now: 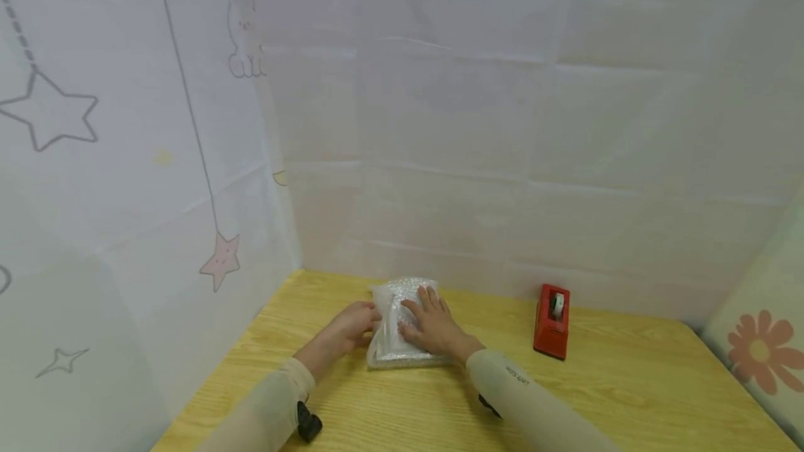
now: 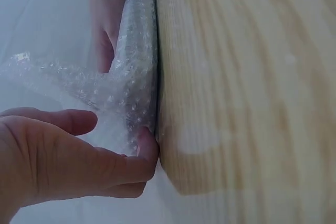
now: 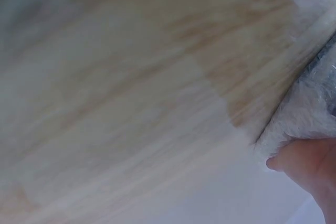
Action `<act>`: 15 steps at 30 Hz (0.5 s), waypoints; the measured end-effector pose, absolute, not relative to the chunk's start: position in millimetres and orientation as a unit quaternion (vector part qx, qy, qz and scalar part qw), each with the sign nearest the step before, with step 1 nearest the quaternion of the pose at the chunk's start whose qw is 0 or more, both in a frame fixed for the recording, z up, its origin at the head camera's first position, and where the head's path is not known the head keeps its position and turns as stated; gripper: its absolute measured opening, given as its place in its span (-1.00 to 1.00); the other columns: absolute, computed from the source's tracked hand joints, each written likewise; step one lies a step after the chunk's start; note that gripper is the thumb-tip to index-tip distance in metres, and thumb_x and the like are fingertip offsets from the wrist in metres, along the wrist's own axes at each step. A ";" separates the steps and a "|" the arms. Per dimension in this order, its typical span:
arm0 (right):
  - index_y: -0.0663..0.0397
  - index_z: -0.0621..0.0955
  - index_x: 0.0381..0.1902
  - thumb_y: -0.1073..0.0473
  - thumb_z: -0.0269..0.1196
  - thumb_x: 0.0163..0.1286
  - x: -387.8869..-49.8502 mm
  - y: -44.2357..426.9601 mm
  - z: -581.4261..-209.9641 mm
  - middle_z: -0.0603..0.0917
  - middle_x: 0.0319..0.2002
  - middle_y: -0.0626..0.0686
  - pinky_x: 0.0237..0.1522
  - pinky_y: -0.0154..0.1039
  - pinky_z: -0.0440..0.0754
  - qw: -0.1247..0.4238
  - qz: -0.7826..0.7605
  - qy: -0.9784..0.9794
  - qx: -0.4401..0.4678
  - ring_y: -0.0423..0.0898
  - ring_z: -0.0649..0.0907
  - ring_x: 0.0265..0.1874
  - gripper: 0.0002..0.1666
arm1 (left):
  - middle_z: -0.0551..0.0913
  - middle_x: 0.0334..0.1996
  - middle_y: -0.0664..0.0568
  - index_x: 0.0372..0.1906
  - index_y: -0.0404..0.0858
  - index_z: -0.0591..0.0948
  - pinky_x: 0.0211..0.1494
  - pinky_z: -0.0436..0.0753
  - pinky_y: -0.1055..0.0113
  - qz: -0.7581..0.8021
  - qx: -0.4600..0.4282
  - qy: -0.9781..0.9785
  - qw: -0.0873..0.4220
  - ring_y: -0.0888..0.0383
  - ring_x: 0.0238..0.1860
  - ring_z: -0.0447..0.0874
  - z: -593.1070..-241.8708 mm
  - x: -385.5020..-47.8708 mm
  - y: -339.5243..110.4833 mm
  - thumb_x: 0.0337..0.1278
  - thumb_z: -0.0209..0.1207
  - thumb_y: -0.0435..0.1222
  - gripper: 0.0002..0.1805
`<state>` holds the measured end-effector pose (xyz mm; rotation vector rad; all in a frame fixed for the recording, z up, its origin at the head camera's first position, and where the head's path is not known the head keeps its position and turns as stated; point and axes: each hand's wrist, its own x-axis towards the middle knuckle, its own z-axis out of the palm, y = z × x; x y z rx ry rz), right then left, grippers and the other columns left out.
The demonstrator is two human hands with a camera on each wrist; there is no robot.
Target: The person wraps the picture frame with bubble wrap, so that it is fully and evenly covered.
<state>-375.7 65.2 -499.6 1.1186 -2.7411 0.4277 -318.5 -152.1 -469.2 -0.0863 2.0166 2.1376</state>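
Right hand point(image 1: 436, 326) lies spread on top of the parcel point(image 1: 391, 333), fingers straight and parted, pressing with no grip; in its wrist view the thumb rests against the wrap at the edge. Left hand point(image 1: 352, 323) is at the parcel's left side, half open, fingers loosely bent with a gap between them. One fingertip touches the side of the wrap; it seems to hold nothing, though the wrist view is dim.

Behind the parcel, and along its left, hangs a pale creased backdrop point(image 1: 440, 124). Its drawings include a grey star point(image 1: 56, 114), a rabbit point(image 1: 245, 33) and a pink star point(image 1: 221, 260), all to the parcel's left, and a red flower point(image 1: 760, 351) well to its right.

Under the parcel is a yellow wooden table point(image 1: 628, 382). Pale sleeves point(image 1: 540, 403) reach in from the near side.

The parcel itself lies flat near the table's far edge, in clear bubble wrap, a loose flap standing out beside the left hand.

Right of it, well apart, stands a red dispenser point(image 1: 552, 337), with a white roll point(image 1: 558, 305) inside.
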 end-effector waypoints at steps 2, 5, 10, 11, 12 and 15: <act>0.09 0.37 0.50 -0.20 0.09 0.56 -374.8 63.4 -496.8 0.02 0.53 0.47 0.38 0.41 0.02 0.062 0.138 -0.918 0.367 0.44 -0.04 0.51 -0.27 | 0.21 0.40 -0.52 0.49 -0.62 0.06 0.26 0.49 -0.12 0.703 -0.031 0.705 0.087 -0.37 0.36 0.31 -469.1 -316.2 -153.1 0.36 0.08 -0.43 -0.27; 0.18 0.42 0.45 -0.19 0.15 0.52 -374.9 62.1 -494.1 0.01 0.53 0.46 0.39 0.39 0.02 0.054 0.144 -0.919 0.364 0.42 -0.04 0.52 -0.25 | 0.21 0.38 -0.59 0.47 -0.61 0.15 0.31 0.40 -0.19 0.660 -0.015 0.749 0.060 -0.43 0.36 0.28 -468.8 -312.6 -153.5 0.33 0.21 -0.38 -0.23; 0.19 0.48 0.43 -0.15 0.27 0.40 -376.8 64.4 -492.6 0.06 0.53 0.44 0.40 0.36 0.03 0.055 0.163 -0.919 0.355 0.41 -0.02 0.52 -0.22 | 0.23 0.34 -0.64 0.46 -0.59 0.19 0.38 0.28 -0.23 0.598 0.021 0.800 0.030 -0.47 0.37 0.23 -468.4 -308.5 -149.1 0.31 0.27 -0.31 -0.22; 0.18 0.49 0.42 -0.15 0.29 0.39 -377.2 65.3 -492.7 0.07 0.53 0.44 0.40 0.37 0.02 0.052 0.170 -0.918 0.355 0.41 -0.02 0.52 -0.21 | 0.23 0.35 -0.63 0.47 -0.58 0.19 0.38 0.27 -0.24 0.587 0.022 0.809 0.029 -0.47 0.38 0.22 -468.7 -308.0 -147.9 0.34 0.25 -0.29 -0.23; 0.17 0.48 0.43 -0.16 0.29 0.39 -377.8 66.2 -493.2 0.06 0.53 0.44 0.40 0.38 0.01 0.048 0.178 -0.917 0.354 0.41 -0.03 0.52 -0.20 | 0.21 0.36 -0.62 0.48 -0.58 0.17 0.39 0.23 -0.26 0.568 0.024 0.822 0.030 -0.48 0.39 0.19 -469.4 -307.7 -146.5 0.39 0.20 -0.27 -0.24; 0.13 0.39 0.50 -0.14 0.31 0.39 -378.2 68.0 -494.5 0.04 0.54 0.43 0.40 0.39 -0.04 0.033 0.214 -0.910 0.354 0.40 -0.06 0.52 -0.15 | 0.20 0.38 -0.58 0.49 -0.54 0.20 0.38 0.18 -0.34 0.493 0.025 0.870 0.020 -0.50 0.40 0.13 -471.1 -304.9 -141.8 0.47 0.10 -0.20 -0.30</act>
